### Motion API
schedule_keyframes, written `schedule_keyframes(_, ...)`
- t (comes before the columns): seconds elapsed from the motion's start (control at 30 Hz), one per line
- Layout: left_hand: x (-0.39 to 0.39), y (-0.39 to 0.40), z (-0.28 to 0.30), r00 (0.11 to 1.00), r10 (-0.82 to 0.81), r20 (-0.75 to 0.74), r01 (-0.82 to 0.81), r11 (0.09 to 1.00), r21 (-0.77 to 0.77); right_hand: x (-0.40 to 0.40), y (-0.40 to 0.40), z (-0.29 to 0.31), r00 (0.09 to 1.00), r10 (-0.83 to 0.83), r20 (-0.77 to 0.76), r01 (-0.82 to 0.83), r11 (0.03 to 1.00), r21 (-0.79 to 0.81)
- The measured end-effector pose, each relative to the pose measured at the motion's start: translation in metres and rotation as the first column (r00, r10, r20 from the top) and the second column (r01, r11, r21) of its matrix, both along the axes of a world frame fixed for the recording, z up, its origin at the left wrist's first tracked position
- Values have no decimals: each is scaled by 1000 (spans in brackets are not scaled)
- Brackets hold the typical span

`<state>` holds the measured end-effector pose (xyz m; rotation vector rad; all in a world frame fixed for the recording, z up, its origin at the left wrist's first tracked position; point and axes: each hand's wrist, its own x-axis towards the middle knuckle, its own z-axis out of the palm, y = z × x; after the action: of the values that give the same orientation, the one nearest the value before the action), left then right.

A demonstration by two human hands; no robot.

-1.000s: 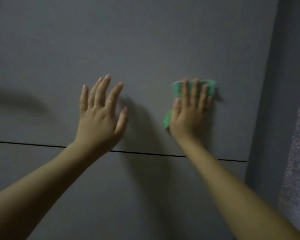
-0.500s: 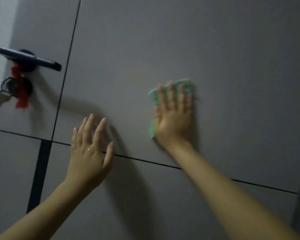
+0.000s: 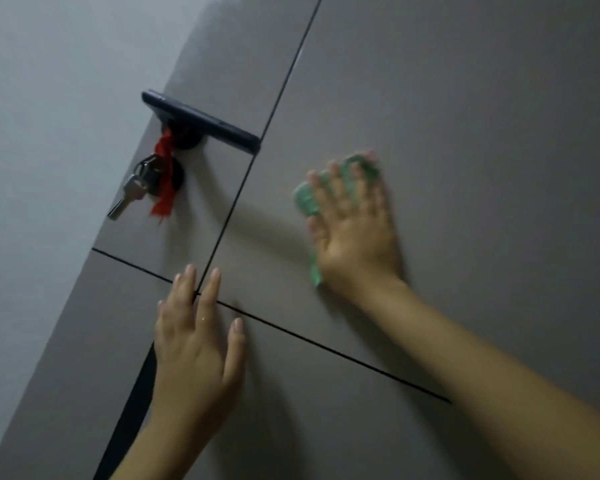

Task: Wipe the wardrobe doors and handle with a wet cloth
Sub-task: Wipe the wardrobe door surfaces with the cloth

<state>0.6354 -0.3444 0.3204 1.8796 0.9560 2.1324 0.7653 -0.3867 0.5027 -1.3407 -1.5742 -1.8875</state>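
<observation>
I am in the door-wiping step. My right hand (image 3: 355,233) lies flat on the grey wardrobe door (image 3: 465,133), palm pressing the green cloth (image 3: 305,199) against the panel, fingers (image 3: 333,188) straight and spread. The cloth shows past my fingertips and along the thumb side of my palm; the rest is hidden under the hand. It sits on the upper right-hand panel, near that panel's left edge, above the horizontal seam (image 3: 326,348) and to the right of the vertical seam (image 3: 253,161) between the doors.

My left hand (image 3: 196,344) holds nothing. Its fingers are straight and slightly apart, laid over the crossing of the two seams; whether the palm bears on the door or only hovers close I cannot tell.

The dark lever handle (image 3: 201,121) sits on the left door, its free end reaching right up to the vertical seam, up and to the left of the cloth. Below it hang keys (image 3: 132,192) and a red ribbon (image 3: 163,188).

By my judgement the handle is not yet wiped. The next move calls for sliding the cloth left across the seam, then curling my fingers to wrap it round the lever, taking care not to snag the ribbon or set the keys swinging.
</observation>
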Motion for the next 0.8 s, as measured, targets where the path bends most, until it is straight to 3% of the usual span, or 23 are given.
schedule_keyframes(0.13, -11, 14, -26, 994, 32, 107, -22, 995, -96, 4, -7, -53, 935, 64, 350, 69, 932, -355)
schedule_keyframes(0.2, -17, 21, -41, 992, 23, 126, -7, 991, -132, 18, -15, -38, 909, 64, 412, 92, 933, -348)
schedule_keyframes(0.23, -19, 24, -46, 992, 30, 119, -13, 991, -135, 20, -15, -24, 921, 29, 389, 101, 945, -310)
schedule_keyframes(0.3, -23, 34, -61, 992, 54, 117, -36, 987, -154, 5, -3, -4, 979, -44, 201, 86, 975, -205)
schedule_keyframes(0.37, -27, 42, -76, 987, 60, 150, -29, 979, -202, -24, 21, -21, 999, -34, 34, 37, 996, -79)
schedule_keyframes(0.4, -28, 44, -81, 985, 55, 163, -18, 975, -224, -34, 31, -41, 998, -13, 62, 18, 997, -76)
schedule_keyframes(0.5, -35, 45, -95, 992, 13, 123, 14, 977, -214, -35, 34, -102, 916, 56, 397, 86, 940, -331)
schedule_keyframes(0.6, -44, 47, -97, 998, 18, 56, -8, 982, -187, -24, 19, -82, 851, 42, 523, 212, 884, -416)
schedule_keyframes(0.7, -48, 51, -98, 993, 87, 78, -74, 984, -161, -43, 34, -50, 934, -83, 348, 192, 937, -292)
schedule_keyframes(0.8, -46, 55, -95, 987, 139, 86, -128, 984, -126, -71, 59, -70, 980, -72, 185, 112, 971, -213)
